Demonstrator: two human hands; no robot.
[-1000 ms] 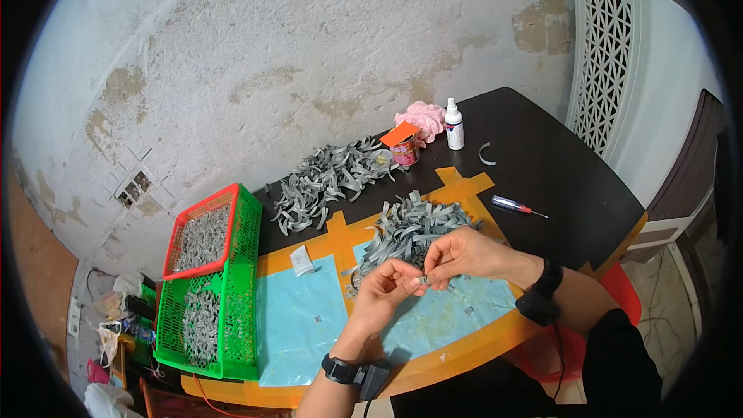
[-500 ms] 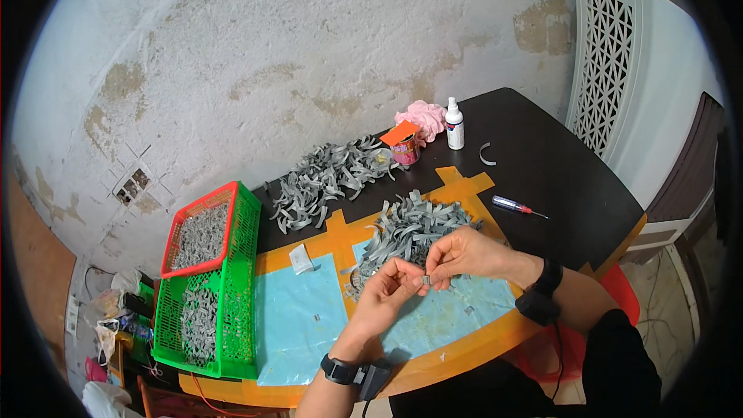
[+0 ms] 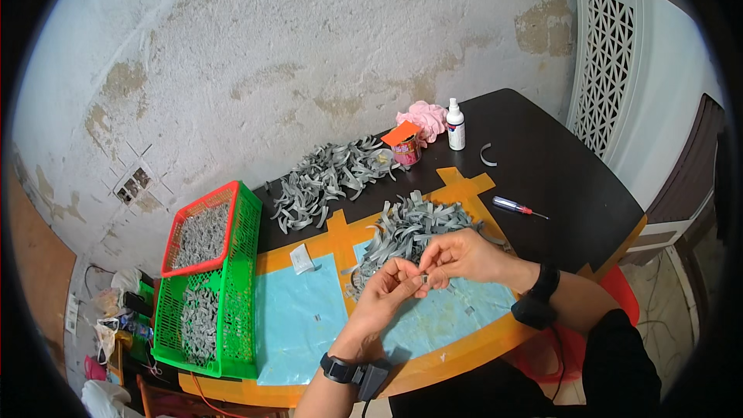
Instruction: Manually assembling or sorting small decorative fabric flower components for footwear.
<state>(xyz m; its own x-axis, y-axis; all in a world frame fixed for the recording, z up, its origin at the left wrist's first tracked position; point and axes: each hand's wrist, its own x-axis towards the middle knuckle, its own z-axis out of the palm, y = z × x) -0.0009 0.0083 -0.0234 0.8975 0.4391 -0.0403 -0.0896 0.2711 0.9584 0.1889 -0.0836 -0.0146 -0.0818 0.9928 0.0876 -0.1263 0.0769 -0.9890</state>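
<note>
My left hand (image 3: 385, 292) and my right hand (image 3: 463, 255) meet fingertip to fingertip over the near part of the table. Both are closed in a pinch on a small grey piece (image 3: 424, 280), mostly hidden by the fingers. Just beyond them lies a heap of grey curved strips (image 3: 410, 224), its near side partly covered by my hands. Beneath is a light blue sheet (image 3: 298, 325) edged with orange tape (image 3: 340, 228). Two tiny grey bits lie on the sheet, one left of my hands and one to the right.
At left, a red basket (image 3: 232, 224) of small grey pieces rests on a green basket (image 3: 246, 263) holding more. Farther back are another strip heap (image 3: 325, 178), a pink cloth (image 3: 424, 118), a tin (image 3: 406, 151) and a white spray bottle (image 3: 456, 128). A screwdriver (image 3: 511, 205) lies at right.
My right hand's fingers have shifted slightly and closed in around the small piece, which shows less now. The left hand has hardly moved.
</note>
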